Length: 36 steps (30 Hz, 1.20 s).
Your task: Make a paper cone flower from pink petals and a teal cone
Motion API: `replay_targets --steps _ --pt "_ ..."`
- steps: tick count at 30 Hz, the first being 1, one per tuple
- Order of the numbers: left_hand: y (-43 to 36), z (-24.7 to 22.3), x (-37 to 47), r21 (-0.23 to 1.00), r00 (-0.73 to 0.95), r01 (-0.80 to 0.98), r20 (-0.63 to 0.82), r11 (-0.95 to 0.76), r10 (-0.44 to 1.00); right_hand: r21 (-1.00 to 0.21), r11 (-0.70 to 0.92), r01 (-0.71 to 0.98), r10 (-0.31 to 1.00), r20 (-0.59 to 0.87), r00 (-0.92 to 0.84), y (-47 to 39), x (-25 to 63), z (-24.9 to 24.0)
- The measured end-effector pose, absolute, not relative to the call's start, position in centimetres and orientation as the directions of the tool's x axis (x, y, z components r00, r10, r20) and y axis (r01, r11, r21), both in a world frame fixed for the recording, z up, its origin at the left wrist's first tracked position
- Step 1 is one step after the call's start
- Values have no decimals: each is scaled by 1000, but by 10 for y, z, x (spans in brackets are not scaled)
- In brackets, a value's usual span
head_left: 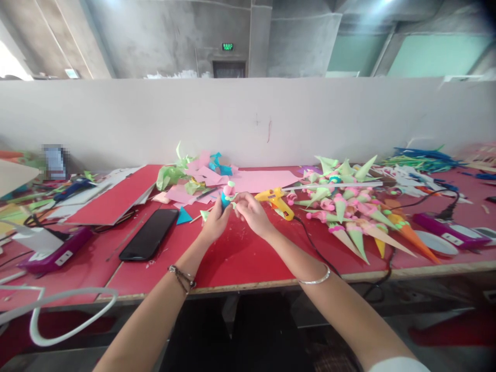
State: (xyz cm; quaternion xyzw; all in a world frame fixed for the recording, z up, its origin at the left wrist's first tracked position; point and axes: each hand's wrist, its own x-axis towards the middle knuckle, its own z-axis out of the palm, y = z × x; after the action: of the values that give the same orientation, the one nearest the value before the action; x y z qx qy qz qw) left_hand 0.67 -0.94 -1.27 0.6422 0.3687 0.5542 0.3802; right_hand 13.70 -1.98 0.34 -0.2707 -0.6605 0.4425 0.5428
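In my left hand is a small craft figure, blue below and pink above, with a pale green tip. The fingers wrap around its lower part and hide some of it. My right hand is close beside it, fingers curled and pinched at the figure's side near a pale green bit; what they grip is too small to make out. Just right of that hand lies a yellow glue gun, its cord running toward the table's front edge. A blue paper triangle rests left of my left hand.
A black phone lies to the left, near a red board. Pink paper sheets are at the back. Many paper cones are heaped on the right. Purple power strips sit at both sides. A white partition stands behind.
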Motion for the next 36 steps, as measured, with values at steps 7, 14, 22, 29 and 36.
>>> replay_targets --steps 7,14,22,29,36 --pt "-16 -9 6 863 48 218 458 -456 888 -844 536 34 834 523 -173 -19 138 -1" --pt "-17 -8 7 881 12 217 427 -420 904 -837 541 84 837 526 -154 -18 138 -2" --pt "-13 -9 6 905 -3 148 404 -399 915 -864 492 -108 840 504 -203 -22 139 6" --pt "-13 -7 10 937 49 21 347 -348 937 -887 433 -164 864 460 -205 -20 138 6" --pt "-11 2 3 925 -172 5 374 -379 911 -891 449 -62 860 450 -238 -17 136 0"
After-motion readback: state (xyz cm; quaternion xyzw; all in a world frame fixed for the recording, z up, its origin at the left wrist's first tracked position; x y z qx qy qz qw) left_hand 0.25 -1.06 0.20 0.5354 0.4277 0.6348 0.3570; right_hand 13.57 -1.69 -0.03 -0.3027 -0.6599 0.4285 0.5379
